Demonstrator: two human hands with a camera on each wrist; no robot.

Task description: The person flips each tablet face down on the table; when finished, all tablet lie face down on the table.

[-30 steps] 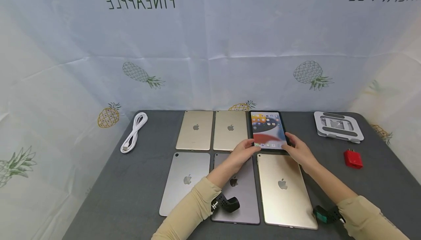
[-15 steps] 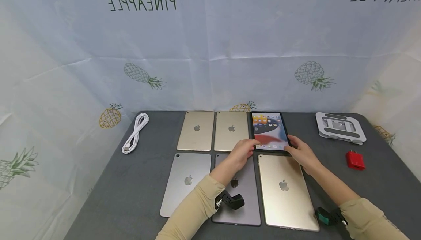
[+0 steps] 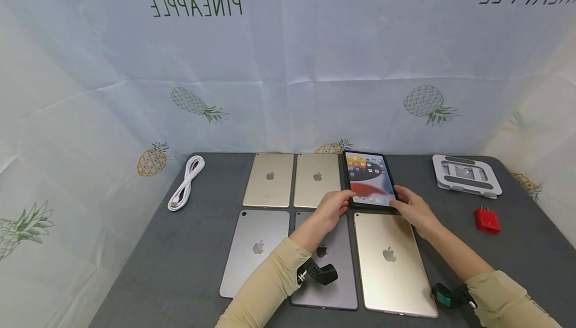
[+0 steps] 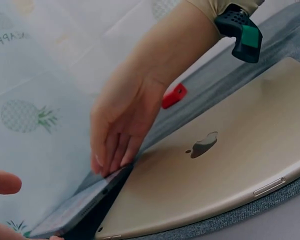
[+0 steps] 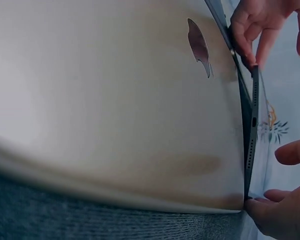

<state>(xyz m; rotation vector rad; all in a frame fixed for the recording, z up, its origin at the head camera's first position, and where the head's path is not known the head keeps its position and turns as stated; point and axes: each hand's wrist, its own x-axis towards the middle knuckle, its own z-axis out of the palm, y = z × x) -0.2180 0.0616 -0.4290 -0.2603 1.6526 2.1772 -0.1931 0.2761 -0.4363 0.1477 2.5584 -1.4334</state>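
Fingers (image 3: pixel 343 199) of the left hand (image 3: pixel 330 210) pinch the near left corner of the lit tablet (image 3: pixel 369 179), while the right hand (image 3: pixel 414 210) grips its near right corner; the tablet sits at the surface's (image 3: pixel 180 248) far edge, at 12 o'clock from a gold tablet (image 3: pixel 389 263).

Left wrist view: right fingers (image 4: pixel 112 157) lie nearly straight over the lit tablet's (image 4: pixel 80 207) edge.

Right wrist view: the near edge (image 5: pixel 251 145) is lifted off the surface, thumb beneath, curled left fingers (image 5: pixel 242 35) at the far corner.
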